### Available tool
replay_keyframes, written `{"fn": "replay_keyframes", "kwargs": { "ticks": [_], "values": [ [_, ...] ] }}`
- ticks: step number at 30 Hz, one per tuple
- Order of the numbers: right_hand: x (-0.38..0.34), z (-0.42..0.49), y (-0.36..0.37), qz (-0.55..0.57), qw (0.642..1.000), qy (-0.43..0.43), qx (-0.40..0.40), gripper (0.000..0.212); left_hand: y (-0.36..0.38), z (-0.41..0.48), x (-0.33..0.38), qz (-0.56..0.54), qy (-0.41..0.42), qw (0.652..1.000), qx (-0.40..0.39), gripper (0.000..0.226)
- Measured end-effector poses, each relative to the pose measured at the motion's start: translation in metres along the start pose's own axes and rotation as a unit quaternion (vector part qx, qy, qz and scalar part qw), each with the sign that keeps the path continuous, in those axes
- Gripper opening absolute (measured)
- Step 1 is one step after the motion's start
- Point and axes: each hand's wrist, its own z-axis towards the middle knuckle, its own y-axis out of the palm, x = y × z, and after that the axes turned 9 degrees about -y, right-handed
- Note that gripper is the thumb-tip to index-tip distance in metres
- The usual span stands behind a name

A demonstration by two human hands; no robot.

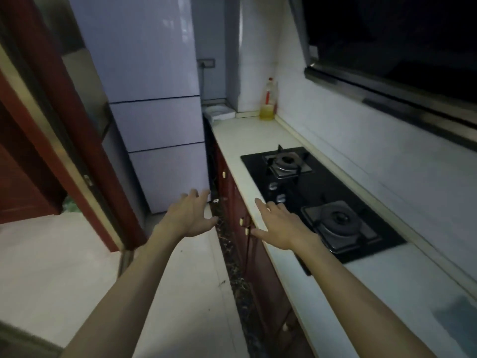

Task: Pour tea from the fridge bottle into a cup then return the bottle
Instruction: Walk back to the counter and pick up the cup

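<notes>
Outstretched, left hand [192,215] and right hand [277,226] spread, empty

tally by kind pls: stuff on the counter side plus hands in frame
Burners: 2
Hob knobs: 2
Bottle of yellow liquid: 1
White dish: 1
Hands: 2 (left hand, right hand, both empty)
Total: 8

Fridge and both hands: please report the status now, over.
Left hand open, right hand open, both empty, stretched forward. Fridge shut ahead, tea bottle not in view. No obstacle seen before the fridge.
</notes>
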Motion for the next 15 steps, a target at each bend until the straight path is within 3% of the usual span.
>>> {"fn": "replay_keyframes", "kwargs": {
  "ticks": [8,15],
  "values": [
    [0.074,-0.086,-0.002,0.042,0.983,0.174,0.028,0.082,0.018,0.029,0.127,0.02,0.193,0.981,-0.02,0.076],
    [0.105,-0.168,0.013,0.065,0.941,0.328,0.05,0.079,0.045,0.031,0.223,0.04,0.346,0.935,-0.07,0.07]
  ]
}}
